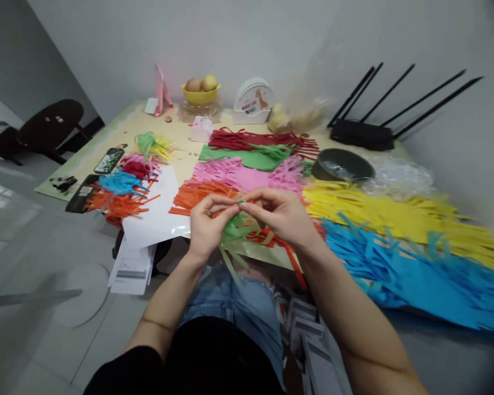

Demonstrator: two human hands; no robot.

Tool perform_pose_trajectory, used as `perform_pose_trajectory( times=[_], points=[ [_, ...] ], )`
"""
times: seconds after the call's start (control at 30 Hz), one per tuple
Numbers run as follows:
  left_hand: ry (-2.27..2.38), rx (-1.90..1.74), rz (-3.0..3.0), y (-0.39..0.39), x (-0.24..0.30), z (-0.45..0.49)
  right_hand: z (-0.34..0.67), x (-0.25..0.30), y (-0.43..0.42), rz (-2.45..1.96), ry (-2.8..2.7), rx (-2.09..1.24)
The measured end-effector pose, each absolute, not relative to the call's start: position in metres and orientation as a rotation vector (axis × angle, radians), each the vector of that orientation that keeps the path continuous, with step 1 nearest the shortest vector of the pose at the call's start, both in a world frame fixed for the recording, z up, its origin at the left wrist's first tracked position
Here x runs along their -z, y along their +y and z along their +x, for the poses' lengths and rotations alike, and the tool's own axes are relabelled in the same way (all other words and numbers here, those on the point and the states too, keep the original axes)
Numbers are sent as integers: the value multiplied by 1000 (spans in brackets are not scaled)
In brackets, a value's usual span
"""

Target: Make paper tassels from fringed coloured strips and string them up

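My left hand (207, 224) and my right hand (283, 213) meet over the table's near edge, fingers pinched together on a bunch of green fringed paper strips (235, 230). The strips hang down between my hands toward my lap. Red strips (290, 255) trail under my right wrist. Just behind my hands lie orange fringed paper (193, 195) and pink fringed paper (239, 174).
Fringed sheets cover the table: yellow (395, 214), blue (415, 269), green (251, 158), dark red (255, 140). Finished colourful bundles (123, 186) lie at left beside white paper (156, 211) and two phones (109, 160). A dark bowl (343, 164), a router (362, 134) and a fruit bowl (200, 93) stand at the back.
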State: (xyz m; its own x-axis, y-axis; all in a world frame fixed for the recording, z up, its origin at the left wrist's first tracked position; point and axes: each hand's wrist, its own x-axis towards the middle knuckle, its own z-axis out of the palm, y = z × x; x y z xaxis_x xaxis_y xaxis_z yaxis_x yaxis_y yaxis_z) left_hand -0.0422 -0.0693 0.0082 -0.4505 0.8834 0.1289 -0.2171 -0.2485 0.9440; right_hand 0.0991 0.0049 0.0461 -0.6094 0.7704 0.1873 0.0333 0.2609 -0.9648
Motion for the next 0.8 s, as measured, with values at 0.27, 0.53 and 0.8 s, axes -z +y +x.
perform_pose_trajectory(
  times=[0.27, 0.53, 0.8],
  points=[
    [887, -1659, 565, -74, -2, -56, 86, -39, -9, -757, -1792, -1454],
    [935, -1669, 574, -82, 5, -56, 68, -33, -20, -693, -1539, -1459],
    [1230, -1561, 983, -82, -11, -112, 58, -24, -19, -649, -1503, -1445]
  ],
)
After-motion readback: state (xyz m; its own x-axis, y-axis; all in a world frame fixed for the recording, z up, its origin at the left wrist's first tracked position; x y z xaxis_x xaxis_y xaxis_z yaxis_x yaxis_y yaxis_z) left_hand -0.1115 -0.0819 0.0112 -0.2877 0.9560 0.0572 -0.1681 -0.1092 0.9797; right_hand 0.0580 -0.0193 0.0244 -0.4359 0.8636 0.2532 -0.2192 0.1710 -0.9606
